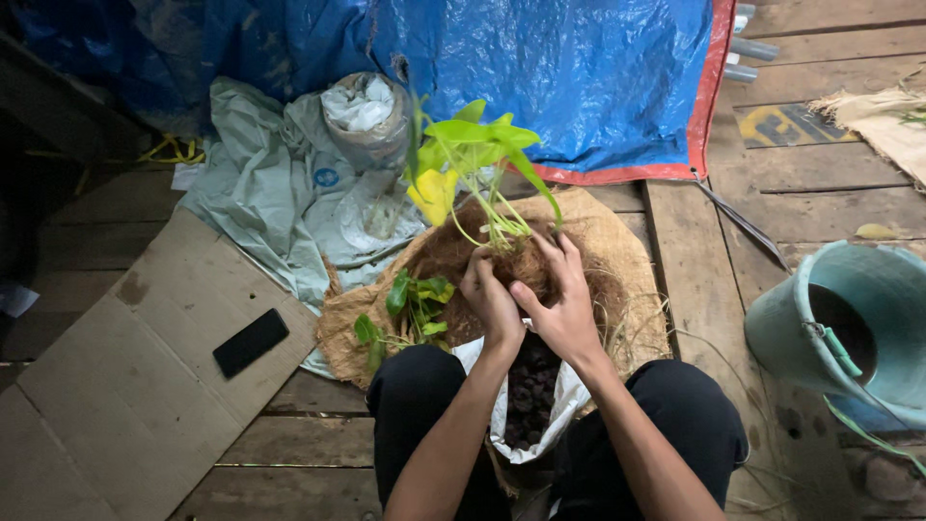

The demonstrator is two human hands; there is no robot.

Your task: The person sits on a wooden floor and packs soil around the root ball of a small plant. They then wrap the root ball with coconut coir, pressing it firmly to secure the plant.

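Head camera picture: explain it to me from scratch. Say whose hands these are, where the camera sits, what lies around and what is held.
There is no machine here. A person wears one camera on the head, so you look down over their arms and knees. The left hand and the right hand are cupped together around a brown fibrous ball at the base of a leafy green plant. Below the hands, between the knees, stands an open white bag of dark pebbles. A smaller plant lies on the woven brown mat. On the wooden floor you also see flattened cardboard with a black phone on it, a blue tarp and a teal bucket.
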